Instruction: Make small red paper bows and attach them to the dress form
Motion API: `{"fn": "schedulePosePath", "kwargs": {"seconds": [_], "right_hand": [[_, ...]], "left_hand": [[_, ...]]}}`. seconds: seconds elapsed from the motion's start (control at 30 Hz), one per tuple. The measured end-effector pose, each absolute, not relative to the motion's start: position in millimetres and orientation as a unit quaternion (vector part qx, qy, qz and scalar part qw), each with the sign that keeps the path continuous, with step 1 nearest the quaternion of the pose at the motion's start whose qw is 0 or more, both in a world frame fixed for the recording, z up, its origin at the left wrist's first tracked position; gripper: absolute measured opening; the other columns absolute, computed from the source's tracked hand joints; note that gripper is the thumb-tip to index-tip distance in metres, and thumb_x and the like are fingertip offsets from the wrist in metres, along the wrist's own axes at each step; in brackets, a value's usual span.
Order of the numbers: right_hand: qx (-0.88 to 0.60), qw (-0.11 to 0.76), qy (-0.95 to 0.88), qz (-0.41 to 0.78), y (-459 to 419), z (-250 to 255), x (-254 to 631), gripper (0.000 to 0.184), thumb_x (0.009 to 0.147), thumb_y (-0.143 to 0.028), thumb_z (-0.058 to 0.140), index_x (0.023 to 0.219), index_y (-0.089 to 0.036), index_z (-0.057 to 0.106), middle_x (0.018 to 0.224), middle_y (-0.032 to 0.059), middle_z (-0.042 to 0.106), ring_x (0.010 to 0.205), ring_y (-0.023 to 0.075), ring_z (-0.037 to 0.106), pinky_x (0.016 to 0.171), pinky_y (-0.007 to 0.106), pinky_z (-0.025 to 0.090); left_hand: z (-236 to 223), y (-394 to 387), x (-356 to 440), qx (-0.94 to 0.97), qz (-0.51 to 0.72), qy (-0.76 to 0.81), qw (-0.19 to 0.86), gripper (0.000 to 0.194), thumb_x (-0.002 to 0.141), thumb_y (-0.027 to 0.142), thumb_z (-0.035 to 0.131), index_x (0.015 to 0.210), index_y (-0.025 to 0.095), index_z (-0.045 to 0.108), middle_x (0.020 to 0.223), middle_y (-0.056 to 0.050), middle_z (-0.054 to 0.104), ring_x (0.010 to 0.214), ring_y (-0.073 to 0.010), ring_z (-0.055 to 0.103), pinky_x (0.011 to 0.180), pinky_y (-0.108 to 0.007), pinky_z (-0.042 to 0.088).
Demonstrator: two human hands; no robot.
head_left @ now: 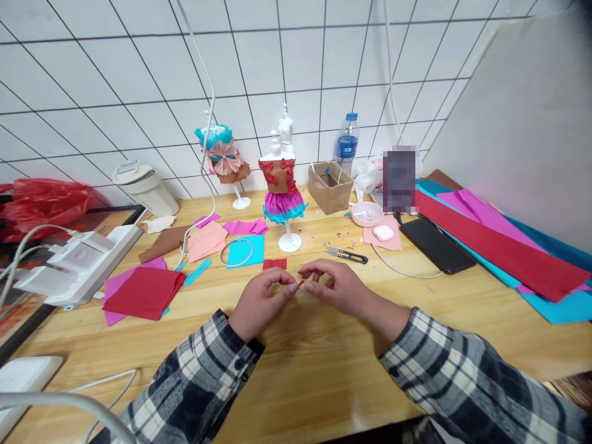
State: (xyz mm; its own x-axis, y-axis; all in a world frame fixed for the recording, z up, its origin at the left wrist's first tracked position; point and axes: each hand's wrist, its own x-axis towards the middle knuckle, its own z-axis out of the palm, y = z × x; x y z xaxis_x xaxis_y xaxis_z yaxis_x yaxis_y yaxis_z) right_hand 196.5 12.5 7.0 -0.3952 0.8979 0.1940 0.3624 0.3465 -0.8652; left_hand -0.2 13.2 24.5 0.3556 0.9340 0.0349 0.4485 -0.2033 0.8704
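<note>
On my feed, both forearms reach in from the near edge, wrists angled inward, so the hands meet above the wooden table [296,382]. The left hand [268,297] pinches a small red scrap [301,282] between thumb and forefinger. The right hand [338,287] curves in opposite, its thumb and forefinger parted close to the scrap; I cannot tell whether they touch it. The small red scrap is therefore between the two hands, off the table. Just beyond the hands I record a red paper piece [274,264] and, to its right, thread snips [346,255]. Farther back, a white stand carries a paper dress [279,179], upright, with a cardboard box [330,190] right of it and a water bottle [347,143] behind the box.
</note>
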Motion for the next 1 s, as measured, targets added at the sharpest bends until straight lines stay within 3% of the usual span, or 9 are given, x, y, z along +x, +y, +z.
{"fn": "schedulePosePath", "kwargs": {"seconds": [0.1,0.33,0.43,0.53,0.63,0.8,0.93,1.0], "right_hand": [[-0.434,0.336,-0.679,0.487,15.0,7.3,196.5,0.03,0.078,-0.041,0.064,0.096,-0.017,0.067,0.079,0.0026,0.065,0.065,0.0123,0.056,0.055,0.022,0.044],[-0.436,0.342,-0.598,0.579,20.1,0.4,196.4,0.029,0.071,-0.042,0.07,0.078,-0.015,0.066,0.064,-0.0004,0.06,0.057,0.0104,0.051,0.054,0.023,0.04],[-0.422,0.353,-0.584,0.597,21.1,-3.1,196.2,0.034,0.069,-0.039,0.072,0.091,-0.015,0.065,0.072,-0.0001,0.061,0.057,0.0092,0.049,0.055,0.023,0.039],[-0.439,0.356,-0.619,0.546,20.3,-2.5,195.1,0.033,0.07,-0.035,0.071,0.098,-0.017,0.065,0.077,-0.0001,0.061,0.054,0.0079,0.044,0.052,0.022,0.036],[-0.48,0.347,-0.653,0.472,19.7,-1.0,194.0,0.018,0.071,-0.034,0.07,0.079,-0.017,0.069,0.067,-0.0008,0.058,0.054,0.0088,0.041,0.05,0.022,0.032],[-0.518,0.317,-0.618,0.499,21.0,-1.1,194.1,0.016,0.073,-0.031,0.067,0.075,-0.015,0.07,0.06,-0.0007,0.059,0.055,0.0109,0.046,0.052,0.023,0.033],[-0.544,0.314,-0.645,0.434,20.6,-0.7,194.1,0.01,0.073,-0.025,0.067,0.074,-0.017,0.072,0.063,-0.0008,0.06,0.057,0.0115,0.049,0.054,0.023,0.035],[-0.546,0.321,-0.676,0.376,18.8,-0.2,192.9,0.005,0.073,-0.022,0.069,0.074,-0.019,0.073,0.065,-0.001,0.06,0.059,0.0112,0.049,0.055,0.023,0.035]], "left_hand": [[24.9,12.5,-0.1,0.762,0.292,0.481,0.319,0.019,0.082,0.036,0.057,0.075,0.019,0.063,0.082,-0.004,0.065,0.083,-0.019,0.057,0.08,-0.031,0.043],[19.8,15.5,-2.2,0.816,0.288,0.449,0.223,0.015,0.083,0.032,0.058,0.077,0.02,0.064,0.084,-0.004,0.067,0.083,-0.0187,0.057,0.08,-0.032,0.04],[18.4,16.6,-3.0,0.828,0.289,0.438,0.196,0.013,0.083,0.031,0.059,0.078,0.02,0.064,0.085,-0.004,0.067,0.084,-0.0186,0.057,0.082,-0.033,0.039],[17.2,17.1,-3.3,0.834,0.282,0.431,0.196,0.014,0.084,0.031,0.058,0.079,0.02,0.065,0.087,-0.004,0.067,0.085,-0.0184,0.057,0.081,-0.032,0.039],[16.8,17.0,-3.4,0.84,0.271,0.432,0.184,0.015,0.084,0.033,0.058,0.079,0.021,0.065,0.087,-0.004,0.068,0.085,-0.0187,0.057,0.08,-0.033,0.039],[19.6,13.7,-3.3,0.863,0.241,0.439,0.061,0.018,0.084,0.037,0.058,0.08,0.024,0.07,0.089,-0.004,0.069,0.091,-0.0228,0.054,0.086,-0.039,0.034],[20.4,11.5,-2.6,0.862,0.248,0.439,0.048,0.032,0.08,0.045,0.062,0.103,0.022,0.067,0.102,-0.008,0.067,0.1,-0.0247,0.053,0.091,-0.041,0.035],[19.8,10.8,-2.2,0.862,0.252,0.436,0.06,0.035,0.08,0.045,0.062,0.104,0.021,0.067,0.104,-0.009,0.066,0.101,-0.0243,0.054,0.09,-0.041,0.038]]}}
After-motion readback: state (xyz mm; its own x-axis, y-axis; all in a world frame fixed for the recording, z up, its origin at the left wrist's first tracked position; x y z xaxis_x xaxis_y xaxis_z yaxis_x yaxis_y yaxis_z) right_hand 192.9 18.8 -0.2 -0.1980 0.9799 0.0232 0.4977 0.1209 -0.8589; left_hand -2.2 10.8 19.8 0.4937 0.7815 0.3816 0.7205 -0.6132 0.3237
